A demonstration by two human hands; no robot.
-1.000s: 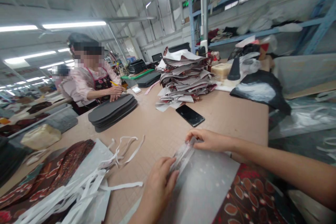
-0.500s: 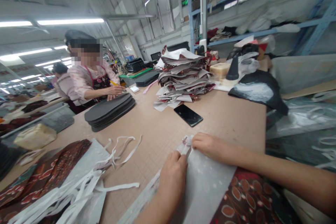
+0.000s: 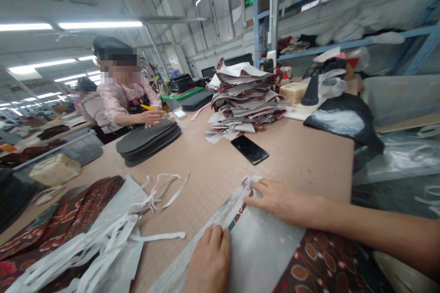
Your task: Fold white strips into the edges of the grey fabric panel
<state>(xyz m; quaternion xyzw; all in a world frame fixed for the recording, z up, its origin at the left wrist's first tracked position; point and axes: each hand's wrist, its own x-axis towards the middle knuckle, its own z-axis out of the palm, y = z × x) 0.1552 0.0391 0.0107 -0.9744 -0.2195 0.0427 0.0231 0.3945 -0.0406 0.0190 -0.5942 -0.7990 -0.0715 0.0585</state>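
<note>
A fabric panel (image 3: 261, 242), pale grey on the upturned side and brown with a leaf print below, lies along the table's near side. Its left edge is folded, and a narrow dark printed strip shows in the fold. My left hand (image 3: 209, 258) is closed, its fingers together and pressed on that folded edge. At the panel's far end, my right hand (image 3: 275, 199) grips the corner of the fold between thumb and fingers. A black phone (image 3: 250, 149) lies just beyond my right hand.
Printed fabric with white straps (image 3: 103, 242) lies at left. Dark oval pieces (image 3: 149, 142) are stacked before a co-worker (image 3: 125, 96) holding a yellow tool. A tall pile of fabric pieces (image 3: 244, 96) stands at the back. A black cone (image 3: 311, 90) stands right of it.
My left hand has slid toward me along the folded edge, away from my right hand, baring the dark strip between them. My right hand stays at the far end, its thumb now more apart.
</note>
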